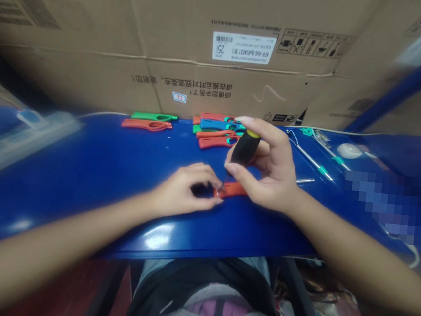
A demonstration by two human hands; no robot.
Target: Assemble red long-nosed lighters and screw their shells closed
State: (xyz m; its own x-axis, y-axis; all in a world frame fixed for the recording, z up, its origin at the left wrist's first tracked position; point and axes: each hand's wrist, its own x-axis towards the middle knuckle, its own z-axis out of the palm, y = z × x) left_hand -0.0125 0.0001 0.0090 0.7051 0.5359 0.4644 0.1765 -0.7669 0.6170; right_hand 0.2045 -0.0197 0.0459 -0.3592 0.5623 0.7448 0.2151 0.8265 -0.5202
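Note:
My right hand (274,169) is closed round the black handle of a screwdriver (246,149) with a yellow end. Its thin shaft slants down to the left end of an orange plastic handle-shaped piece (234,189) on the blue table. The fingers of my left hand (188,188) pinch that same end, thumb on the near side. My right hand covers the piece's right part. Whether the tip sits in a screw is too small to tell. Just beyond my hands lies a pile of red, blue and green plastic handles (217,125).
A green handle (149,116) and an orange-red handle (144,125) lie at the back left. Metal rods (312,158) with green clips lie at the right. Cardboard boxes (91,77) wall off the back. The blue table's (129,232) front edge is near my lap.

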